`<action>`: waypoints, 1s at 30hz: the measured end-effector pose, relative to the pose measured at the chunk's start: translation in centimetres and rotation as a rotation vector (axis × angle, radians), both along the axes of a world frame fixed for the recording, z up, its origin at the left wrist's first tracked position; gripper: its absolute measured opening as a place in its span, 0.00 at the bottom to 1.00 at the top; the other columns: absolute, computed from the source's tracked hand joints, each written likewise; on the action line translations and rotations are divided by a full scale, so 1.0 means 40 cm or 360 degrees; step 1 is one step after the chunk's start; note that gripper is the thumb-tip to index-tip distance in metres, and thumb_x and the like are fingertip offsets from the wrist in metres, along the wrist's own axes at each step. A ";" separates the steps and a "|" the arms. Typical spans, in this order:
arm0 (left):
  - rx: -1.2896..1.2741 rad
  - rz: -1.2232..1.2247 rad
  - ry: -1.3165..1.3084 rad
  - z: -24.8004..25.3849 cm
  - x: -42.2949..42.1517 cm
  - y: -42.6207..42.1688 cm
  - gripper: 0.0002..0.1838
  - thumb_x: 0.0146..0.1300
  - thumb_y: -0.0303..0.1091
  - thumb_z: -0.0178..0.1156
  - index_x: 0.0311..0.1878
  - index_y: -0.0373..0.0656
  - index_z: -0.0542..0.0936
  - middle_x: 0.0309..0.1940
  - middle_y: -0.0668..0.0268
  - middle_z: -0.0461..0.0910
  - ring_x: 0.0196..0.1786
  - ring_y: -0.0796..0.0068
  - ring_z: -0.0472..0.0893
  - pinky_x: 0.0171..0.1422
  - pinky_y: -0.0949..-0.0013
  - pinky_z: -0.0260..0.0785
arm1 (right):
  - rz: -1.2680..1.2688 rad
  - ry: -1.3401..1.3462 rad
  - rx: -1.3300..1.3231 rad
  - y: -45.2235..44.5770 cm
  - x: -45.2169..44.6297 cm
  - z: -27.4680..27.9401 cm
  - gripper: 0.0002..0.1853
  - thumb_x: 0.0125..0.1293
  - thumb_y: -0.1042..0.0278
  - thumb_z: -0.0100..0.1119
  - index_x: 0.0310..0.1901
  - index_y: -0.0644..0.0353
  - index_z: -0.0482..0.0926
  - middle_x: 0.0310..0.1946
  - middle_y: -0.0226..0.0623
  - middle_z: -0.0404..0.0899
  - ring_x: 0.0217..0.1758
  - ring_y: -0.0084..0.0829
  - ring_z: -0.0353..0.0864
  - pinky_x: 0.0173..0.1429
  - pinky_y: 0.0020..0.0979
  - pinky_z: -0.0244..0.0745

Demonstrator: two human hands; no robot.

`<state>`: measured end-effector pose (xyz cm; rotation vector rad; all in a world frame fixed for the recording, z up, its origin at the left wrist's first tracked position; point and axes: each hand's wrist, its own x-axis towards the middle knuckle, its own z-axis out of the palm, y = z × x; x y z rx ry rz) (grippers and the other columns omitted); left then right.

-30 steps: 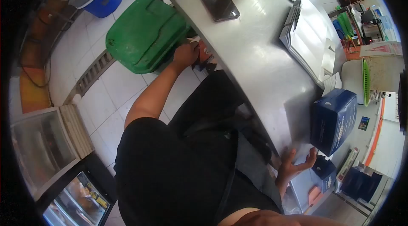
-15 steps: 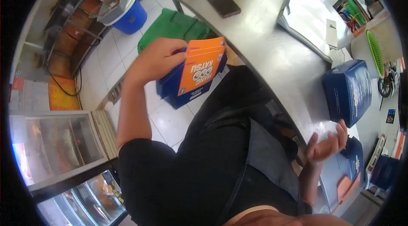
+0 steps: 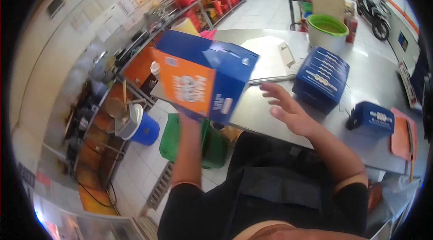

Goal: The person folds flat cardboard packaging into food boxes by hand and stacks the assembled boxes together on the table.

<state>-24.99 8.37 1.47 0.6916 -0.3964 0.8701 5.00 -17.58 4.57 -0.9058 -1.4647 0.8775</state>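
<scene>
A blue and orange cardboard food box (image 3: 187,82), printed with white lettering, is held up in front of me at left. My left hand (image 3: 189,121) grips it from below; most of the fingers are hidden by the box. My right hand (image 3: 288,112) is open, fingers apart, above the table edge and holding nothing. Just right of it on the steel table sits a large dark-blue printed box (image 3: 322,79). Farther right is a smaller blue box (image 3: 373,120). Behind the hands lie flat white cardboard sheets (image 3: 268,57).
The steel table (image 3: 255,111) runs across in front of me. A pink board (image 3: 403,138) with a knife-like tool lies at its right end. A white tub with a green basket (image 3: 327,24) stands at the back. On the floor are a green bin (image 3: 170,138) and a blue bucket (image 3: 146,128).
The view has swung up and toward the table. My left hand has raised and turned the cardboard food box, and my right hand has come forward over the table edge, still empty.
</scene>
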 end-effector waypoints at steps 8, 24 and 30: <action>-0.0288 -0.0864 -0.0097 -0.102 0.409 -0.125 0.46 0.76 0.71 0.48 0.83 0.43 0.64 0.80 0.53 0.69 0.78 0.47 0.72 0.83 0.41 0.65 | -0.0363 -0.0156 0.0422 -0.125 0.063 -0.023 0.48 0.70 0.45 0.70 0.84 0.54 0.56 0.84 0.50 0.54 0.86 0.47 0.57 0.85 0.53 0.53; 0.0003 -0.0861 0.0318 -0.075 0.463 -0.205 0.34 0.75 0.52 0.59 0.74 0.38 0.69 0.67 0.50 0.77 0.68 0.52 0.78 0.74 0.50 0.72 | -0.0253 -0.0712 0.0524 -0.216 0.037 0.108 0.82 0.38 0.47 0.97 0.86 0.61 0.43 0.84 0.48 0.49 0.84 0.44 0.59 0.87 0.44 0.55; 0.0357 -0.0915 0.0660 0.028 0.411 -0.244 0.36 0.74 0.54 0.60 0.75 0.38 0.68 0.68 0.50 0.77 0.70 0.53 0.78 0.76 0.50 0.71 | 0.0533 -0.0184 -0.0010 -0.200 -0.005 0.147 0.40 0.64 0.60 0.84 0.73 0.64 0.74 0.56 0.41 0.86 0.59 0.33 0.84 0.70 0.36 0.70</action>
